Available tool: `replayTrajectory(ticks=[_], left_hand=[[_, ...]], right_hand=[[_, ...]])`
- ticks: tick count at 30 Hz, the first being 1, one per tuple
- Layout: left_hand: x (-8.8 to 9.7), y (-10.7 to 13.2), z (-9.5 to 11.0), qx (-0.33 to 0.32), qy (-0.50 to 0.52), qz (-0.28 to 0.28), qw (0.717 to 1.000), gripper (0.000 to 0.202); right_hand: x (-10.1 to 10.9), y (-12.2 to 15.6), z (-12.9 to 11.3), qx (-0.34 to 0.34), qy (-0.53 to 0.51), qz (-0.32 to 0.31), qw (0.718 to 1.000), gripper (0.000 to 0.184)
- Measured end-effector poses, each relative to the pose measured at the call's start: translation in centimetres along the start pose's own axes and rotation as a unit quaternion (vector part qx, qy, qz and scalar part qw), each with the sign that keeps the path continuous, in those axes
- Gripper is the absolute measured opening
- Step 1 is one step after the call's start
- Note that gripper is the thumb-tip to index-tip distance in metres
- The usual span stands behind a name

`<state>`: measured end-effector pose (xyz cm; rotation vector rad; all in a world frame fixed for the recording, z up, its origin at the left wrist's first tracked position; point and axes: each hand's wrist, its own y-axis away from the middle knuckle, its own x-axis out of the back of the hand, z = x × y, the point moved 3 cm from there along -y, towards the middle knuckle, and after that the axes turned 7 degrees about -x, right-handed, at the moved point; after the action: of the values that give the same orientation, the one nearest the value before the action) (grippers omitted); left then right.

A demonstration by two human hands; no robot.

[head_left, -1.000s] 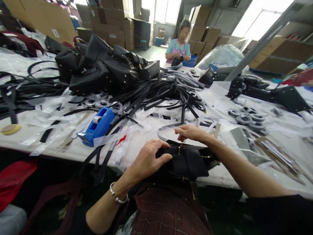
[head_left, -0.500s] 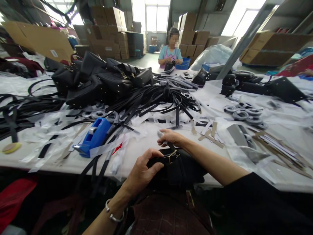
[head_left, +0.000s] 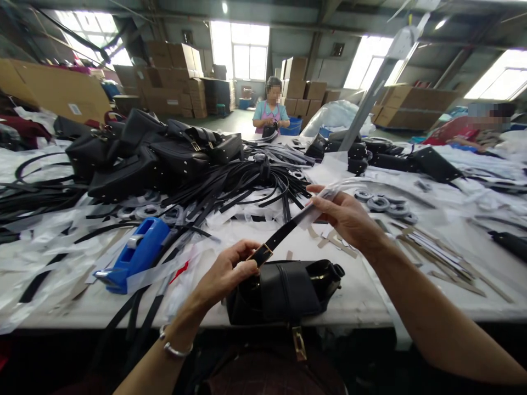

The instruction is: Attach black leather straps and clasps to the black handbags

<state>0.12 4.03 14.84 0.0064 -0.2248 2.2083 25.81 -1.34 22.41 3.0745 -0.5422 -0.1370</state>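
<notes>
A black strap (head_left: 284, 231) with a gold buckle runs slantwise between my hands, above a black handbag (head_left: 284, 291). My left hand (head_left: 230, 269) pinches the strap at its buckle, just over the bag's left end. Farther up and to the right, my right hand (head_left: 337, 211) grips the strap where clear plastic wrapping (head_left: 315, 214) covers it. From there the wrapped strap curves away to the right over the table. The bag lies at the table's front edge, and a gold clasp (head_left: 300, 344) hangs down from its front.
A blue tape dispenser (head_left: 142, 249) stands at left. Behind lie a heap of black bags (head_left: 160, 145) and a bundle of black straps (head_left: 247, 181). Rolled straps (head_left: 379, 203) and cardboard strips (head_left: 440, 258) are at right. A person (head_left: 270, 109) works across the table; another sits far right.
My right hand has moved up and right, drawing the strap out straight from the buckle. My left hand has shifted slightly left and stays at the buckle. The view has tilted up.
</notes>
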Motion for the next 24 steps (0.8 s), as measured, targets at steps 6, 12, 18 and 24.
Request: replayTrajectory(ticks=[6, 12, 18, 24], left_hand=[[-2.0, -1.5, 1.0, 0.027, -0.062, -0.04, 0.997, 0.027], [-2.0, -2.5, -0.1, 0.031, -0.055, 0.006, 0.998, 0.02], [-2.8, -3.1, 0.8, 0.032, -0.018, -0.058, 0.998, 0.019], [-4.0, -3.2, 1.0, 0.016, -0.003, -0.067, 0.998, 0.027]], right_hand=[[1.2, 0.6, 0.7, 0.09, 0.037, 0.072, 0.993, 0.031], [1.7, 1.4, 1.9, -0.013, -0.052, 0.082, 0.995, 0.041], [1.5, 2.1, 2.9, -0.085, -0.113, 0.045, 0.989, 0.044], [-2.4, 4.1, 6.2, -0.163, -0.108, -0.074, 0.978, 0.054]])
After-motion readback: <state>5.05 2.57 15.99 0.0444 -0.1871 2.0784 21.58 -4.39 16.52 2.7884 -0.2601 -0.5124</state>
